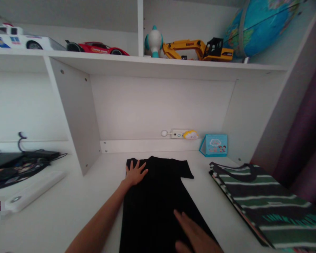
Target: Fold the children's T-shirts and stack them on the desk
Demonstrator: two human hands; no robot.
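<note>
A black T-shirt (160, 196) lies flat on the white desk (68, 211), folded lengthwise, one short sleeve sticking out to the right near its top. My left hand (135, 173) rests open on the shirt's upper left corner, fingers spread flat. Lower down, my right hand (193, 233) lies flat on the shirt's lower right part, fingers stretched out and pointing up-left. Neither hand holds anything.
A stack of folded green-and-black striped clothes (265, 203) sits at the right. At the back stand a small blue calendar (216, 145) and a power strip (180, 134). Dark items and a white bar (31, 191) lie at the left. Toy cars, an excavator and a globe fill the shelf above.
</note>
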